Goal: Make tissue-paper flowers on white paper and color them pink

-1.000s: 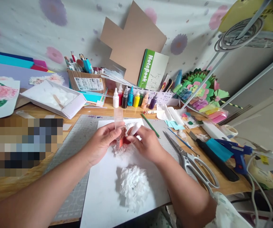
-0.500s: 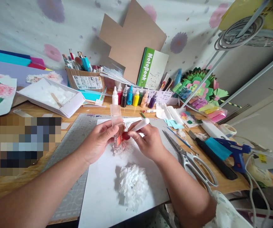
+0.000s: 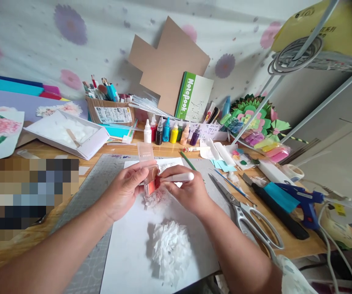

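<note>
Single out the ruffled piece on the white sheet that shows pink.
It's the pink-tinted piece, partly hidden by the palette in the left hand. The full ruffled piece nearest the person and the bit beyond the palette look white.

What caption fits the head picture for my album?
Left hand holds a clear plastic palette of orange and brown; right hand holds a slim white-handled brush.
</note>
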Motion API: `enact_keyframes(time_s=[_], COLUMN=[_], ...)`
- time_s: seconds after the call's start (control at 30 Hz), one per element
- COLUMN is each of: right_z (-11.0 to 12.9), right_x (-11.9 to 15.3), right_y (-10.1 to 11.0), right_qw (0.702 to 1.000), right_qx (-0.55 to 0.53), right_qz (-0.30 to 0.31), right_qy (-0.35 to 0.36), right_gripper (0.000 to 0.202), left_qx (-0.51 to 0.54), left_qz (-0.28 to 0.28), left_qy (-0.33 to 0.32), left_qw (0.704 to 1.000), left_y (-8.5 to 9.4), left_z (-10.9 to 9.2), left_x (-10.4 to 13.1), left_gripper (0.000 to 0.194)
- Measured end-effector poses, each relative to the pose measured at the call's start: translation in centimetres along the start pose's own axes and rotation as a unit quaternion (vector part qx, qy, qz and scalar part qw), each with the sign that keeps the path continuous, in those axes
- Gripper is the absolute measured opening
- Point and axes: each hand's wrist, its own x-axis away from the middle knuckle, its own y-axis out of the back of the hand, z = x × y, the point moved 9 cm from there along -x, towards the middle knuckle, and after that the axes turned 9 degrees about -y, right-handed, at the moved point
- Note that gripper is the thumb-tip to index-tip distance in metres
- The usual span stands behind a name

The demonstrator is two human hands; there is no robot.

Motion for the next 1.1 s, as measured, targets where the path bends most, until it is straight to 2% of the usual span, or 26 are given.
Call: enact_keyframes(time_s=[0.13, 0.3, 0.43, 0.57, 0.67, 0.8, 0.9, 1.03, 1.1], right_z=[-0.4, -1.4, -1.7, -1.6, -1.2, -0.6, -0.6, -0.5, -0.5], right_x=[0.1, 0.0, 0.2, 0.1, 0.3, 0.4, 0.9, 0.7, 0.8], right_y=[-0.3, 0.4, -1.1, -0.4, -0.8, -0.6, -1.6, -1.4, -1.9], right_qw=[0.999, 0.995, 0.985, 0.985, 0.982, 0.985, 0.974, 0.977, 0.973], right_qx=[0.02, 0.042, 0.057, 0.089, 0.088, 0.066, 0.088, 0.121, 0.129], right_qz=[0.041, 0.056, 0.145, 0.119, 0.15, 0.149, 0.201, 0.169, 0.186], right_qy=[-0.03, -0.065, -0.074, -0.083, -0.073, -0.052, -0.048, -0.042, -0.04], right_gripper=[0.011, 0.02, 0.023, 0.017, 0.014, 0.009, 0.008, 0.004, 0.008], left_qx=[-0.004, -0.032, -0.029, -0.011, -0.007, -0.005, -0.004, -0.011, -0.009], left_qz=[-0.004, -0.025, -0.04, -0.048, -0.05, -0.035, -0.03, -0.034, -0.034], left_qy=[-0.002, -0.007, -0.019, -0.024, -0.025, -0.037, -0.038, -0.037, -0.037], left_qw=[1.0, 0.999, 0.999, 0.998, 0.998, 0.999, 0.999, 0.999, 0.999], left_y=[0.1, 0.6, 1.0, 1.3, 1.5, 1.5, 1.5, 1.6, 1.7], left_z=[0.0, -0.2, -0.6, -0.9, -0.9, -1.1, -1.0, -0.8, -0.7], left_x=[-0.1, -0.2, -0.4, -0.4, -0.5, -0.5, -0.5, -0.6, -0.5], left_gripper=[0.048, 0.048, 0.046, 0.044, 0.042, 0.04, 0.039, 0.041, 0.041])
